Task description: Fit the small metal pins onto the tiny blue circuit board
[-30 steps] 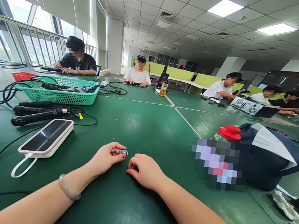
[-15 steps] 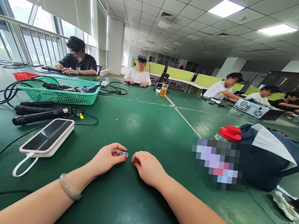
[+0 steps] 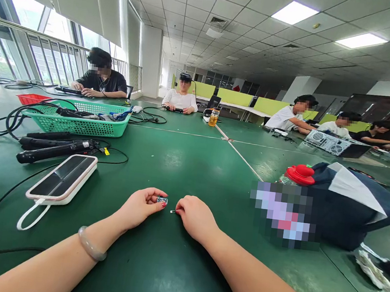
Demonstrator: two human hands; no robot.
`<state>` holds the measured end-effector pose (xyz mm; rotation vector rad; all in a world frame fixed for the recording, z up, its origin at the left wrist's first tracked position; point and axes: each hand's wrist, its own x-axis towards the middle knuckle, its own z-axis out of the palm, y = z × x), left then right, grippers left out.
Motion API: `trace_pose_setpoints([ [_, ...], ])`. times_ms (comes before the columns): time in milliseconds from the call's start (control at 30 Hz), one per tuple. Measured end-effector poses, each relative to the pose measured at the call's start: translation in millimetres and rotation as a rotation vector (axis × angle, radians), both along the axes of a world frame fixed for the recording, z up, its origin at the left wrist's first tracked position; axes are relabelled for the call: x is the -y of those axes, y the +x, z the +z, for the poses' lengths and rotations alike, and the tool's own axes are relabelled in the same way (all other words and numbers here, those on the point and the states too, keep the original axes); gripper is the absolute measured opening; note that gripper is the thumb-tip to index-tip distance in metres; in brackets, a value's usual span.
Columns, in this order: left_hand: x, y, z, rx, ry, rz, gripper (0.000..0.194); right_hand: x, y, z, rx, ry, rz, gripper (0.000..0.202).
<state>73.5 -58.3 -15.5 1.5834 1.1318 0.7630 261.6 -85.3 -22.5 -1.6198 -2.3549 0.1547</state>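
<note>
My left hand (image 3: 141, 209) pinches a small circuit board (image 3: 162, 200) between thumb and fingers, a little above the green tabletop (image 3: 161, 251). The board is bluish with pale marks, too small to read. Just to its right, my right hand (image 3: 196, 218) is closed, its thumb and forefinger gripping a tiny pale piece (image 3: 172, 211) whose tip points left toward the board. A narrow gap separates the piece from the board. The exact kind of this piece cannot be made out.
On the left lie a phone on a white power bank (image 3: 63, 179), black handheld devices (image 3: 56, 148) with cables, and a green basket (image 3: 76, 126). To the right are a dark bag (image 3: 347, 207) and a red-lidded bottle (image 3: 300, 174). Several people sit around the table.
The tiny pale piece now shows at my right fingertips, where it was barely visible before. My right hand has turned slightly; my left hand stays nearly still with the circuit board.
</note>
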Motion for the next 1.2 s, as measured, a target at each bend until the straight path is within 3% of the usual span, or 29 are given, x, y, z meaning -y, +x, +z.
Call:
trace_pose_setpoints([
  [467,2.6,2.0,6.6,0.035,-0.030,0.017,0.038,0.4,-0.3,-0.4,0.023,0.033,0.008,0.013],
  [1200,2.3,1.4,3.9,0.018,-0.017,0.006,0.034,0.2,-1.1,-1.7,0.068,0.072,0.029,0.012],
])
